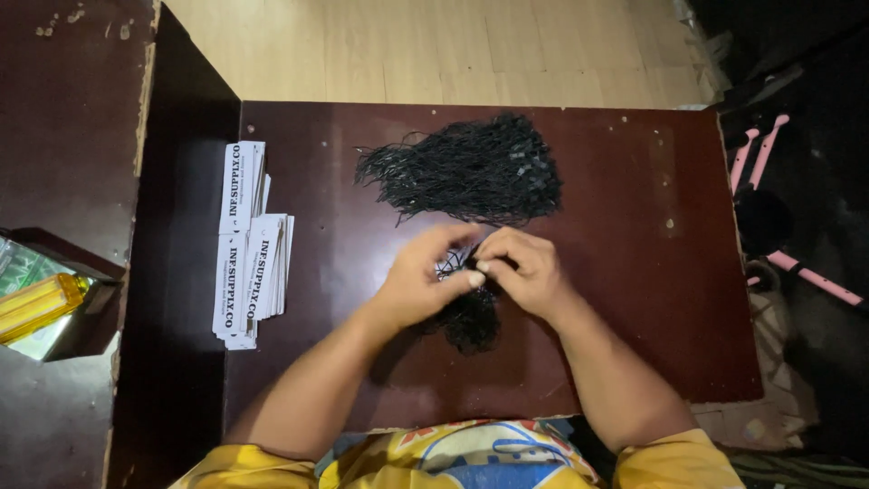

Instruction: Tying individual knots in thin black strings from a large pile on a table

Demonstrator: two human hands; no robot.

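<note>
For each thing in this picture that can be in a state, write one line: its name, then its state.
Left hand: fingers pinched on the small bunch of black strings.
Right hand: fingertips pinched on the same bunch, touching the left hand.
Small bunch of black strings: held, hanging tangled below the hands.
Large pile of black strings: loose, fanned out on the table.
White paper tags: stacked flat, slightly slipped.
Brown table: surface chipped and scuffed.

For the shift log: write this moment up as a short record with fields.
left hand: pinching black strings, fingertips meeting the right hand
right hand: pinching the same small bundle
large string pile: on the table beyond the hands, untouched
white tags: stacked at the table's left edge
table: dark brown, scuffed
yellow item: far left, kind unclear
</note>
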